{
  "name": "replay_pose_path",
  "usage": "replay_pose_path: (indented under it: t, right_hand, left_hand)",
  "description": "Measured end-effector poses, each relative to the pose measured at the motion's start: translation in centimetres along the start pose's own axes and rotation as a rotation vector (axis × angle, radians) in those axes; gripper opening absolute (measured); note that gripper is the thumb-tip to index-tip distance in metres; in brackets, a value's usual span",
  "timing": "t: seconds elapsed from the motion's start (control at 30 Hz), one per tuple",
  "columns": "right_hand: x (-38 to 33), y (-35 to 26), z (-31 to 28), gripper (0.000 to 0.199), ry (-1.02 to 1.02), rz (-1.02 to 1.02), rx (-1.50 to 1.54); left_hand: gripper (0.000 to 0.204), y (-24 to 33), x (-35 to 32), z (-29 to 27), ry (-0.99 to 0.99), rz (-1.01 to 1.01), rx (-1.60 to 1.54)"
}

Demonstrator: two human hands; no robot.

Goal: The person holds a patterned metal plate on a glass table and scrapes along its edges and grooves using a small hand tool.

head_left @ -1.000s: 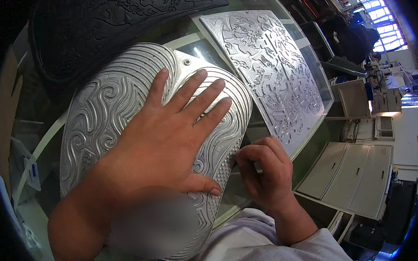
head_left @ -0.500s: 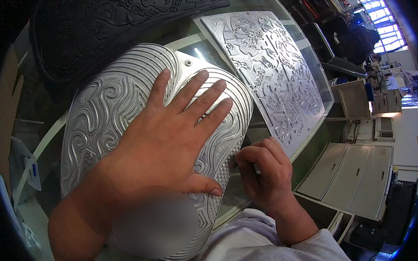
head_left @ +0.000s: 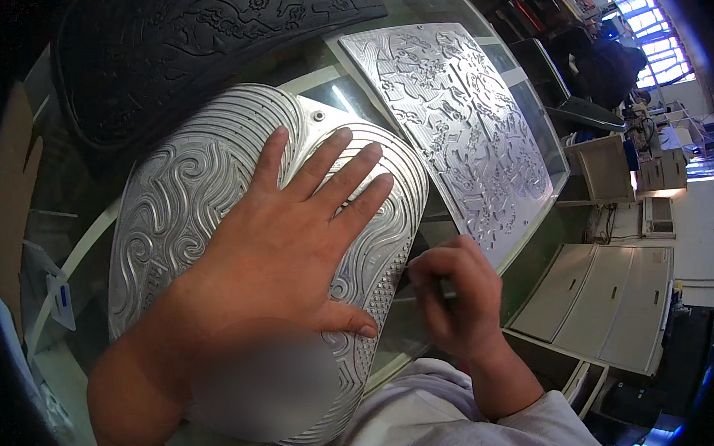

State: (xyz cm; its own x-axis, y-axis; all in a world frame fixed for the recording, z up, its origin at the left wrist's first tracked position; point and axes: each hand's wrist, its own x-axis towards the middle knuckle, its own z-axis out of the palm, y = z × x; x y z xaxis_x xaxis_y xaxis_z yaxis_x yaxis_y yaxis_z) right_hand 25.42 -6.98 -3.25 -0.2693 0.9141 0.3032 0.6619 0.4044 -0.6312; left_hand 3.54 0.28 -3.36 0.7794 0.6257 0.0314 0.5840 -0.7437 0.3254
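A: What's seen at the left edge of the glass-topped desk (head_left: 78,227)?

B: A silver embossed plate (head_left: 173,199) w/ swirl pattern, oval-ish, is laid across the desk's left-centre. The left hand (head_left: 286,242) is pressed flat on it, open, fingers spread, nothing gripped.

A: And behind that?

B: A black embossed panel (head_left: 206,46) is set toward the far edge, just beyond the silver plate.

A: Further right?

B: The right hand (head_left: 456,298) is closed round a thin tool (head_left: 413,262), tip brought to the plate's right edge, nr the desk's near edge. Tool type can't be told, mostly hidden. A rectangular embossed sheet (head_left: 464,130) is laid along the desk's right edge, beside the oval plate. Cabinets (head_left: 616,307) are seen beyond the desk.
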Motion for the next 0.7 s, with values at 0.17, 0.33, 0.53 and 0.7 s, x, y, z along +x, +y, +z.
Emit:
replay_pose_path:
  t: [0.17, 0.33, 0.53, 0.7]
  right_hand:
    - [-0.1, -0.3, -0.5, 0.023, 0.111, 0.136, 0.101]
    - [0.4, 0.2, -1.3, 0.021, 0.098, 0.027, -0.048]
    - [-0.5, 0.5, -0.8, 0.022, 0.127, 0.035, -0.008]
    - [-0.3, 0.7, -0.7, 0.023, 0.107, -0.002, -0.018]
  left_hand:
    - [0.122, 0.2, 0.0, -0.2, -0.004, -0.004, -0.012]
    - [0.124, 0.2, 0.0, -0.3, -0.026, -0.011, 0.015]
    - [0.125, 0.3, 0.0, -0.4, -0.028, -0.014, 0.016]
    - [0.125, 0.3, -0.1, -0.6, -0.036, -0.021, 0.019]
